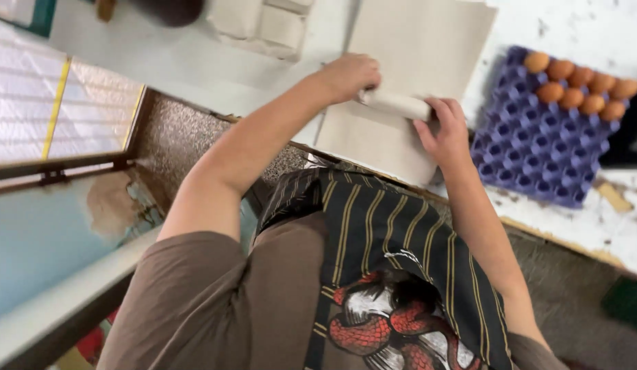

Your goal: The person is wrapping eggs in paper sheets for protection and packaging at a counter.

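- Head view: the left hand [349, 74] has its grip closed around one end of a pale roll [397, 104]; the right hand [443, 130] has its grip wrapped over the other end.
- The roll lies across grey cardboard sheets [414, 48] on the white tabletop [585, 27], near the picture's centre top.
- At about 3 o'clock from the roll, a purple egg tray [531, 154] holds brown eggs [582, 85] along its far corner.
- At 11 o'clock, a grey moulded carton [264, 24] rests.
- At 6 o'clock, a striped apron [387, 240] covers the person's front.
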